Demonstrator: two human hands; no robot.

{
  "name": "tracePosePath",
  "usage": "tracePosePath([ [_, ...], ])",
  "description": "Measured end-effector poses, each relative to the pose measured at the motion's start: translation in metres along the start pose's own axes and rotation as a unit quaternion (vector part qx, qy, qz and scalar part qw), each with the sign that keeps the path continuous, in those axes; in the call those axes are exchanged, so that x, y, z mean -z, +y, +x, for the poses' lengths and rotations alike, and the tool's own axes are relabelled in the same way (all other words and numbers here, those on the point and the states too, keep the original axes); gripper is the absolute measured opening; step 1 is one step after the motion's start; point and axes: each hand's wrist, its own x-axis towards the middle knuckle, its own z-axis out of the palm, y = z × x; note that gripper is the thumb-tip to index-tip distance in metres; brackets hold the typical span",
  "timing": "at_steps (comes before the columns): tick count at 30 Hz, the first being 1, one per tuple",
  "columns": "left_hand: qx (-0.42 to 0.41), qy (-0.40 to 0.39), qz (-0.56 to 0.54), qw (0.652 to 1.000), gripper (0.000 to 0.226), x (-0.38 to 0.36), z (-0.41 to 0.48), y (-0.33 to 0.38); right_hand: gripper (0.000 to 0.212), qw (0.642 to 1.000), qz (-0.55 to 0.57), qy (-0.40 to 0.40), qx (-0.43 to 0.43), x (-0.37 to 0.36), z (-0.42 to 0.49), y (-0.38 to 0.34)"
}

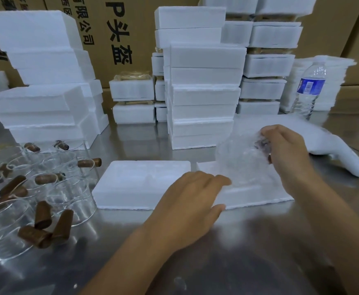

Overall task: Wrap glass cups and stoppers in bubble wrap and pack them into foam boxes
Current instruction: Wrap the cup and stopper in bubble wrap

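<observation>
Table: a steel table (131, 252) fills the nearest ground. Both forearms are extended over it from the lower edge.
Left hand: the left hand (191, 201) is laid palm down with fingers relaxed and nearly straight. Nothing is gripped. The fingertips are placed on the front rim of the foam tray (257, 198).
Right hand: the right hand (285, 150) is raised just above the tray with its fingers curled. The top of the bubble wrap bundle (242, 165) is pinched between them.
Bundle: it is held over the foam tray, on the right half of the work area. A dark stopper (262, 143) is seen through the wrap at the fingertips. The clear contents below are too blurred to be identified.
Foam box: a closed foam box (140, 184) is set flat just left of the tray, with the sides touching or nearly so.
Loose stock: glass cups (67, 199) are gathered at the near left of the table. Brown stoppers (44, 213) are scattered on and among them.
Sheeting: white soft sheeting (334, 150) is spread behind the right hand. One end is curled down towards the right edge.
Foam stacks: one stack of foam boxes (204, 94) is placed directly behind the work area. A second stack (44, 81) is set at the left. Lower stacks are ranged between and behind them.
Bottle: a water bottle (310, 88) with a blue label is stood upright at the far right.
Cartons: printed cardboard cartons (119, 28) are lined along the back.
</observation>
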Motion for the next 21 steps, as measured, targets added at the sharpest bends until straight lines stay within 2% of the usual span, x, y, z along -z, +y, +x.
tracePosePath([
  [6,0.045,0.012,-0.003,0.999,0.023,0.009,0.002,-0.009,0.026,0.996,-0.08,-0.047,0.0,-0.009,-0.003,0.012],
  [11,0.074,0.007,-0.005,0.997,0.021,0.009,0.001,-0.013,0.02,0.989,-0.102,-0.106,-0.019,-0.013,-0.008,0.013],
  [15,0.09,-0.004,-0.023,0.996,0.013,0.008,0.001,-0.015,0.015,0.965,-0.169,-0.199,-0.039,-0.005,-0.008,0.011],
  [18,0.105,-0.008,-0.048,0.993,0.014,0.007,0.001,-0.016,0.014,0.938,-0.281,-0.205,-0.002,0.004,-0.005,0.013],
  [21,0.114,-0.004,-0.065,0.991,0.021,0.007,0.001,-0.016,0.016,0.927,-0.31,-0.211,-0.007,0.007,-0.003,0.014],
])
